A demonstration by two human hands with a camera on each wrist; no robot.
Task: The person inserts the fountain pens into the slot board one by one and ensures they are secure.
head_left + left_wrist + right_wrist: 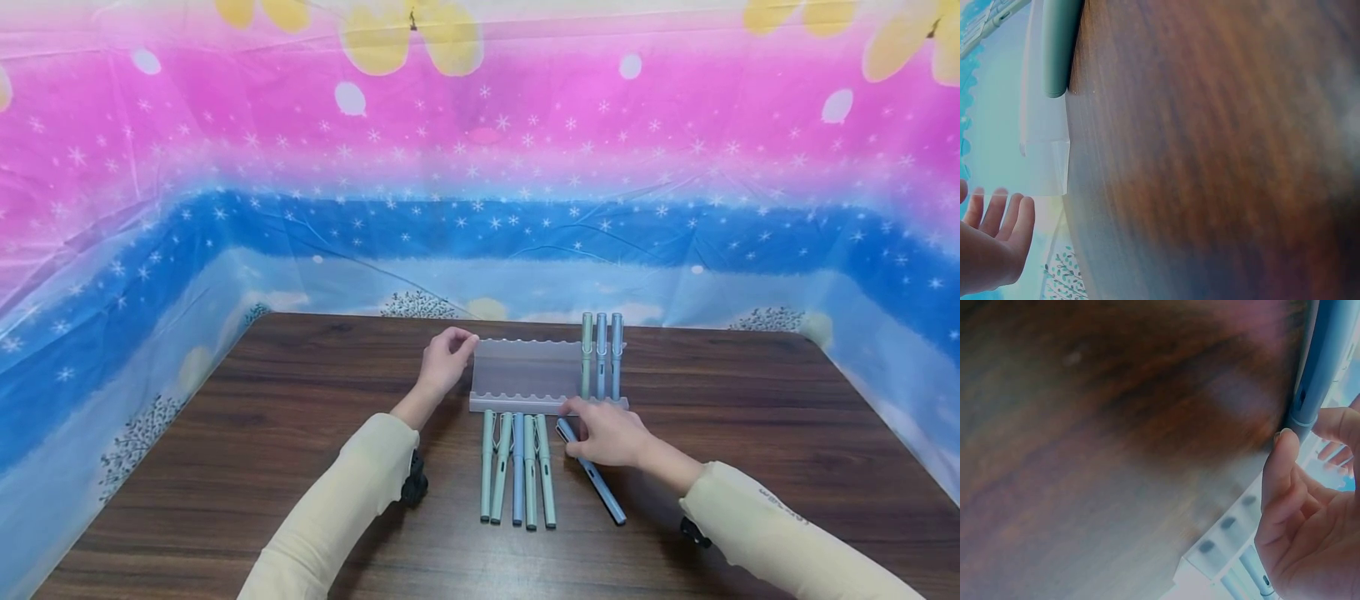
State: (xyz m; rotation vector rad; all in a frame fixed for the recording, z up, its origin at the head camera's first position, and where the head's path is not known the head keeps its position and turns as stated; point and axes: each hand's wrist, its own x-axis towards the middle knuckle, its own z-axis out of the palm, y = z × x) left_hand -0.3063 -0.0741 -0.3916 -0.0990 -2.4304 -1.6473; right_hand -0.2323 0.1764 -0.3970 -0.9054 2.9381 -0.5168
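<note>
A slim blue plastic pen lies slanted on the dark wood-grain table, just right of a row of five green and blue pens laid side by side before a frosted translucent plastic pen rack. The rack has a scalloped edge, and three pens rest in its rightmost notches. Small printing on the right sleeve is too blurred to read. The right hand lies palm down over the upper end of the blue pen, forearm angled in from the lower right; the right wrist view shows thumb and fingers curled against the barrel, a closed grip on the pen. The left hand reaches to the rack's far left corner, fingers bent over its edge; whether this grip clasps the rack cannot be told.
</note>
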